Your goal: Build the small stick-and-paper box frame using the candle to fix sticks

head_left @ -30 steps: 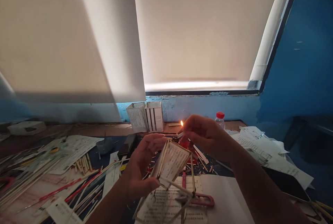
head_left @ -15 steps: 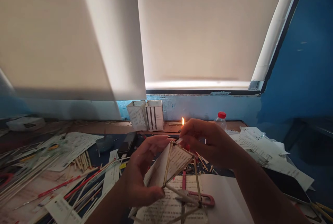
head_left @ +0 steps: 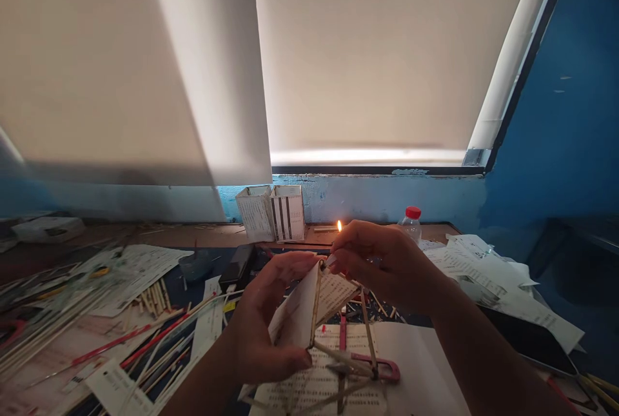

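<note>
My left hand point(head_left: 261, 319) is closed around a model of thin sticks with printed-paper panels point(head_left: 297, 319), its thumb along the lower edge. My right hand point(head_left: 382, 261) pinches a small whitish piece point(head_left: 331, 261) at the model's top corner; I cannot make out what it is. Bare sticks of the model point(head_left: 368, 332) reach down to the right over a printed sheet point(head_left: 319, 384). Just beyond my right fingers burns a small flame point(head_left: 339, 226); its base is hidden. A pink-handled cutter point(head_left: 389, 371) lies on the paper under the model.
Two paper-covered boxes point(head_left: 287, 215) stand by the wall. A red-capped bottle point(head_left: 412, 222) is behind my right hand. Loose sticks and red-handled tools point(head_left: 111, 345) clutter the left; crumpled papers point(head_left: 488, 274) and a dark phone point(head_left: 527, 342) lie right.
The model has turned slightly in my left hand, so its right paper panel shows less. My right fingers stay at its top corner, and the flame looks smaller.
</note>
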A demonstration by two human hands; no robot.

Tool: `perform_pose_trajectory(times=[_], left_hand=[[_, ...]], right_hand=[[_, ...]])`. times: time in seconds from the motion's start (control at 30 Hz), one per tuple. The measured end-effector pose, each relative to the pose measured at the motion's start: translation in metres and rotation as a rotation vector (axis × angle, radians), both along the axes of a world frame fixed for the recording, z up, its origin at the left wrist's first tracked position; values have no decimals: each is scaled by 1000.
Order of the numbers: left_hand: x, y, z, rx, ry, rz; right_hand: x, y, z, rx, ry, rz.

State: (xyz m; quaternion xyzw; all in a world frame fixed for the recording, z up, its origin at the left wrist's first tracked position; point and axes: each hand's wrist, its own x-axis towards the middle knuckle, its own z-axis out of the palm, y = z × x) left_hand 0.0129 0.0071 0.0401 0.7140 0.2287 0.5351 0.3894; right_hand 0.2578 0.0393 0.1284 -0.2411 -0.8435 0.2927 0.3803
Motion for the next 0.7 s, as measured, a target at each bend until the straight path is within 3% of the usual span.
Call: perform_pose_trajectory(times=[0.7], left_hand=[[-3, 1, -4, -3, 6, -5]], right_hand=[[-3, 3, -3, 3, 62, 6]])
